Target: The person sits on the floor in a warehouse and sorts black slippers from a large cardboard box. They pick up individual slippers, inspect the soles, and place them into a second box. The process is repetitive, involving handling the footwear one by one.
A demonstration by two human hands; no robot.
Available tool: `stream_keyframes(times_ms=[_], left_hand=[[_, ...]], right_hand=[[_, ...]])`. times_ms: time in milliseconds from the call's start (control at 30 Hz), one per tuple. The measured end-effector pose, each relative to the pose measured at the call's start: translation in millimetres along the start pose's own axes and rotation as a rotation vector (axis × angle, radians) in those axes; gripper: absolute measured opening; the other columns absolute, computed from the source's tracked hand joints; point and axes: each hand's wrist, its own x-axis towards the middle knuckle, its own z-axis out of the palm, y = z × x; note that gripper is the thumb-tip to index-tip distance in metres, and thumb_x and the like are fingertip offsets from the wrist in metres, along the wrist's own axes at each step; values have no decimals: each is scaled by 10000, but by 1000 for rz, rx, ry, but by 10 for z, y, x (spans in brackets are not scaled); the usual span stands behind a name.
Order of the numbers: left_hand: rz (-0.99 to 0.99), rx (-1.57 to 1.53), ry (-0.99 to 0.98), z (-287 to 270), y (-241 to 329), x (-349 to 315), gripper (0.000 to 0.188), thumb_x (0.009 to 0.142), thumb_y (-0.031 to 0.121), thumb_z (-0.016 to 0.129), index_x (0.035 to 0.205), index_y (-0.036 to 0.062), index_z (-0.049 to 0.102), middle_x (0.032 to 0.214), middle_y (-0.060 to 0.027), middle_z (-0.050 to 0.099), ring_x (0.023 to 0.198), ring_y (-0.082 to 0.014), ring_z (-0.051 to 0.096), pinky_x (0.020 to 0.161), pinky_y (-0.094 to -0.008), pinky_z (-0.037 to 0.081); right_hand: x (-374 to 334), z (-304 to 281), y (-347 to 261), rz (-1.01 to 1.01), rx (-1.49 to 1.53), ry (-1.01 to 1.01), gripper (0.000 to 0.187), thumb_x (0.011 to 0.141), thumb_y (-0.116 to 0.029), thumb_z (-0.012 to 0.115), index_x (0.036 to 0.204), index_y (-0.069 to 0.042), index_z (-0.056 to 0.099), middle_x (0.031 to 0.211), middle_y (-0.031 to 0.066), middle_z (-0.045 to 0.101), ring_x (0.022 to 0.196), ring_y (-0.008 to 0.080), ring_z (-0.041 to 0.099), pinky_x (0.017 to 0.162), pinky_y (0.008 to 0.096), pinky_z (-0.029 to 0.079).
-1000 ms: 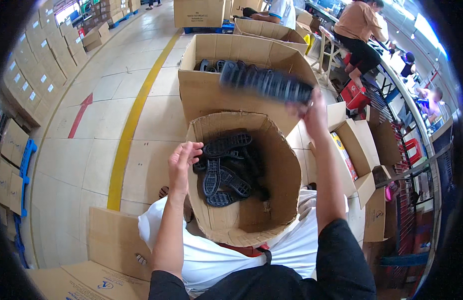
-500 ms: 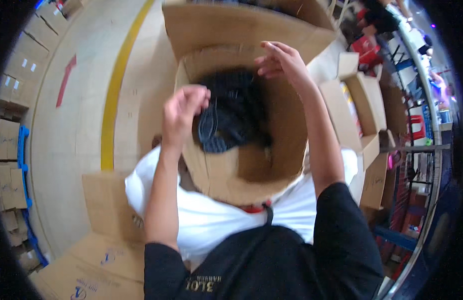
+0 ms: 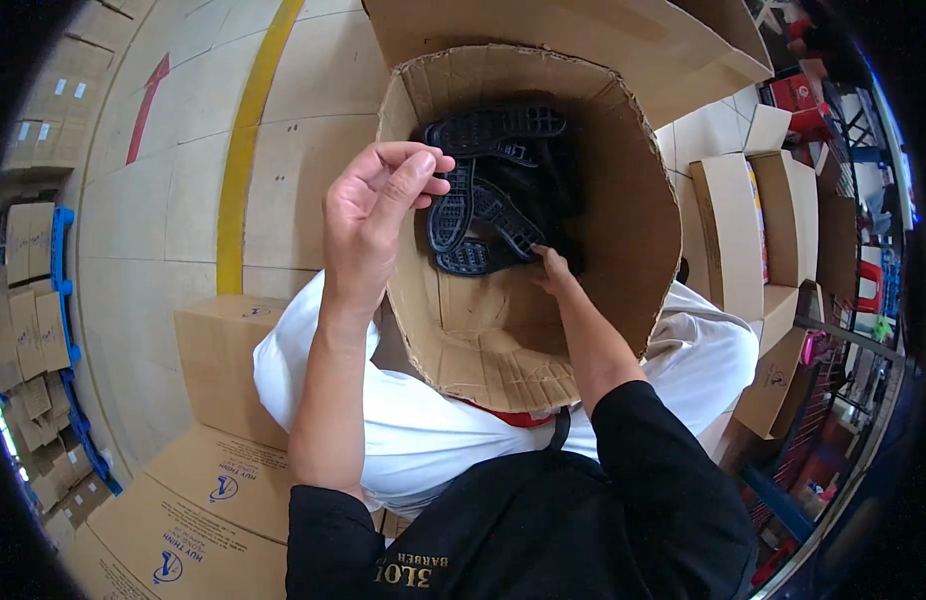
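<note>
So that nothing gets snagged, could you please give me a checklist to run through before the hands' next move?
1. Left hand free: ok, nothing visible in it.
2. Right hand at a black treaded sole: ok, the fingers are at its near end.
3. Right hand's grip firm: cannot tell, fingers partly hidden.
4. That sole separate from the rest: not ok, it overlaps other black soles.
5. Cardboard box open on top: ok.

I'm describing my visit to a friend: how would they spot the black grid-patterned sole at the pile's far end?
Find the open brown cardboard box between the white trouser legs. Inside lies a pile of black, grid-patterned soles. The wanted sole lies sideways, nearer the box's far wall than any clearly visible neighbour.
</note>
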Motion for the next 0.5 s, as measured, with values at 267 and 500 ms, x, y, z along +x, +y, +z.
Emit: stream_keyframes(times_ms=[267,500], left_hand=[[-18,7,-30,40,-46,7,216,846,225,499,924,34,561,903,-84,607,776,-108,567,734,-244,423],[-10,-7,-34,22,-121,49,203,840,227,517,921,49,570,889,-66,612,757,-99,567,709,-228,425]], right_hand=[[9,98,-12,14,229,-84,282,696,-260,647,929,-121,572,853,59,487,510,144,454,442,271,396],[-66,-78,97,-38,188,-217,328,668,-254,676,832,-15,523,579,31,408,414,150,404,407,280,338]])
